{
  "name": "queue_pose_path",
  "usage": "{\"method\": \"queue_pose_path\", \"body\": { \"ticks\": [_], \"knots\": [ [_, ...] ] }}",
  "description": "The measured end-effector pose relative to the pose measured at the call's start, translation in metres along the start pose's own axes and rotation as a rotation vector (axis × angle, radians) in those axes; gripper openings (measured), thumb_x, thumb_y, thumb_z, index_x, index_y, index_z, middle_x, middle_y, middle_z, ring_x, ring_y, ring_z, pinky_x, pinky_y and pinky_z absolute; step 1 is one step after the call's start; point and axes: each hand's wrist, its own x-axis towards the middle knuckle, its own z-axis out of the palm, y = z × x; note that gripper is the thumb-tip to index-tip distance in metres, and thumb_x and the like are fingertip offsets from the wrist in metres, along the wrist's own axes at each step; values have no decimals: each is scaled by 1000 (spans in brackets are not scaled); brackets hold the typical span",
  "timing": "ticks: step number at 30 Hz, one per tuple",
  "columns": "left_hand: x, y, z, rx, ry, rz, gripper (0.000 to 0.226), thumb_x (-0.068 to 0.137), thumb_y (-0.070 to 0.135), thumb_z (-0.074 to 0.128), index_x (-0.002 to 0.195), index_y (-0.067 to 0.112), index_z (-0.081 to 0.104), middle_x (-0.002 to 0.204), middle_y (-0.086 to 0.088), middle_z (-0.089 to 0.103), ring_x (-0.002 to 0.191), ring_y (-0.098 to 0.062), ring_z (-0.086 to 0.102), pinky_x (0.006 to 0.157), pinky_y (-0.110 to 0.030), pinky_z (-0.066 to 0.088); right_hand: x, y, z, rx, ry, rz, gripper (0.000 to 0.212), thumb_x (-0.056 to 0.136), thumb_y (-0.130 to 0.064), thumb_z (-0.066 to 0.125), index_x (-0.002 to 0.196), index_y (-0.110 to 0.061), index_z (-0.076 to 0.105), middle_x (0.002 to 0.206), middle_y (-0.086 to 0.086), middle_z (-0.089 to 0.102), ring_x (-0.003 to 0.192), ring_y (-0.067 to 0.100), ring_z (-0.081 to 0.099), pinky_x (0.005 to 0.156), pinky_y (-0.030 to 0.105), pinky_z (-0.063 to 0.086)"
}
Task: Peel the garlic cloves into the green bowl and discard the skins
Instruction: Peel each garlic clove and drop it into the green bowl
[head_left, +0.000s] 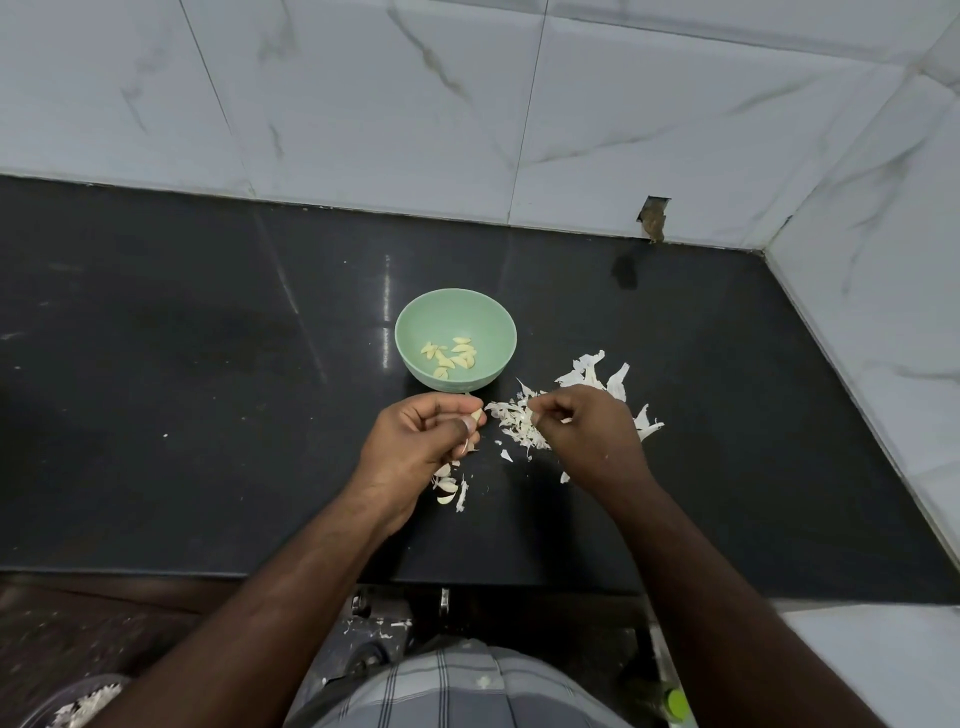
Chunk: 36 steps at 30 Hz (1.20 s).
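The person is standing at a black counter (182, 338) with both arms reaching forward. The left hand (415, 441) is curling its fingers and thumb around a garlic clove (476, 415), which is peeking out at the hand's 2 o'clock side, just below the green bowl (415, 322). The bowl is sitting upright on the counter at 12 o'clock from that hand, and peeled cloves (451, 356) are lying in its bottom. The right hand (587, 436) is hovering over the skin pile (519, 423) with its fingers bent inward; I cannot tell whether it is pinching a scrap of skin or nothing at all. More papery skins are spreading out at 1 o'clock from the right hand. A few unpeeled cloves (447, 486) are lying on the counter at 5 o'clock from the left hand, partly hidden by the wrist. White marble-look wall tiles (415, 104) are rising behind the counter.
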Motion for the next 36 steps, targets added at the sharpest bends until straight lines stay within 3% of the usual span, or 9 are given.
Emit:
{"method": "queue_pose_path", "body": {
  "ticks": [3, 6, 12, 16, 19, 23, 27, 32, 36],
  "knots": [
    [0, -1, 1, 103, 1, 51, 18, 90, -4, 67, 101, 8, 76, 87, -17, 75, 73, -17, 62, 70, -24, 52, -5, -15, 2, 365, 0, 39, 13, 82, -12, 78, 90, -21, 76, 72, -10, 68, 65, 2, 61, 70, 20, 51],
    [0, -2, 1, 199, 2, 102, 21, 90, -2, 68, 97, 15, 78, 79, -14, 74, 70, -13, 66, 68, -23, 52, -9, -29, 6, 586, -115, 64, 7, 83, -14, 79, 84, -19, 74, 67, -3, 70, 60, 7, 62, 64, 25, 54],
    [-2, 1, 2, 331, 37, 152, 15, 91, -4, 66, 101, 5, 73, 77, -6, 75, 65, -9, 69, 60, -17, 53, -9, -30, 19, 589, -164, 57, 5, 84, -6, 76, 85, -10, 76, 70, 5, 74, 64, 11, 64, 64, 27, 55],
    [0, 0, 1, 378, 47, 167, 17, 91, -3, 66, 96, 11, 74, 75, -4, 75, 66, -12, 70, 64, -21, 57, -9, -30, 20, 588, -186, 56, 15, 86, 0, 71, 84, -15, 73, 66, -5, 70, 63, 6, 63, 64, 25, 55],
    [1, -1, 1, 346, 59, 158, 17, 91, -3, 67, 96, 12, 75, 76, -2, 75, 67, -10, 70, 65, -20, 56, -6, -23, 20, 448, -121, 57, 25, 88, 0, 68, 86, -24, 74, 66, -15, 68, 64, -1, 61, 69, 24, 52],
    [1, -1, 1, 361, 66, 167, 16, 91, -2, 67, 96, 11, 75, 77, -3, 75, 70, -11, 71, 66, -18, 55, -3, -17, 15, 202, -22, -3, 23, 87, -8, 71, 101, -25, 78, 97, -19, 67, 95, -3, 62, 88, 17, 45],
    [3, -4, 1, 427, 34, 197, 21, 91, 1, 68, 92, 20, 77, 74, -4, 75, 72, -17, 72, 71, -30, 59, -7, -29, 13, 474, -120, 58, 12, 86, -13, 75, 85, -25, 75, 66, -9, 71, 60, 3, 62, 66, 26, 54],
    [7, -7, -1, 472, 35, 177, 22, 92, 7, 67, 90, 27, 76, 72, -1, 74, 71, -19, 72, 77, -48, 61, -7, -28, 20, 609, -146, 119, 15, 85, -2, 74, 84, -17, 73, 72, 6, 72, 64, 14, 65, 68, 32, 57],
    [8, -7, -2, 425, 42, 139, 22, 93, 4, 67, 90, 24, 76, 74, -3, 75, 71, -22, 73, 76, -46, 62, -9, -27, 23, 630, -145, 61, 24, 86, 5, 70, 85, -19, 71, 72, 0, 71, 63, 5, 65, 63, 22, 54]
  ]
}}
